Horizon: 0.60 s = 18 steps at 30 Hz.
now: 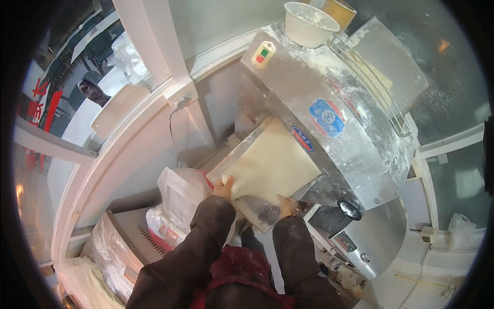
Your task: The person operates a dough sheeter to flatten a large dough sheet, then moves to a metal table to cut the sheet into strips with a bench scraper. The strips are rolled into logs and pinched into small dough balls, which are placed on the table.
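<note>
A wide, smooth sheet of pale dough lies on the sloping metal tray of a dough sheeter. Its far edge meets the machine's front. My left hand grips the near left corner, thumb on top. At the near right corner, my right hand holds the sheet with the thumb up. Between my hands the near edge sags in a curve, and floury bare tray shows below it. Fingers under the dough are hidden.
On the machine's floury top stands a white tub beside a wire guard. A black handwheel juts out at the right. White sacks stand left of the tray. A corded plug sits in a wall socket.
</note>
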Motion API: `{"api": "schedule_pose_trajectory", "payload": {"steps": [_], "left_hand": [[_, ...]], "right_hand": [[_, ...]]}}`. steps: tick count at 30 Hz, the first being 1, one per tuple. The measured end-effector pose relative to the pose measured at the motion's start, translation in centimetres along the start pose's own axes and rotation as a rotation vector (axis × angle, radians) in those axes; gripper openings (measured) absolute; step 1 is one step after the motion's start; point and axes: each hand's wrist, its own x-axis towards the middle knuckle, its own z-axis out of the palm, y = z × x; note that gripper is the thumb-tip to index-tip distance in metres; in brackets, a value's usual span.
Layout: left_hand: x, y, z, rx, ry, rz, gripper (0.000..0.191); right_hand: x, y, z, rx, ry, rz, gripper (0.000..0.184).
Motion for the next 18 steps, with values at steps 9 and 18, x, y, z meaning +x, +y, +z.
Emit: {"api": "schedule_pose_trajectory", "payload": {"steps": [9,18], "left_hand": [[-9.5,3.0,-13.3,-0.225,0.054,-0.076,0.029],[-20.2,8.3,-24.3,0.044,0.152,-0.065,0.028]], "right_hand": [[-13.7,5.0,-5.3,0.826,-0.757,0.123,0.034],[-24.5,11.2,-5.4,0.306,-1.133,0.518,0.026]]}}
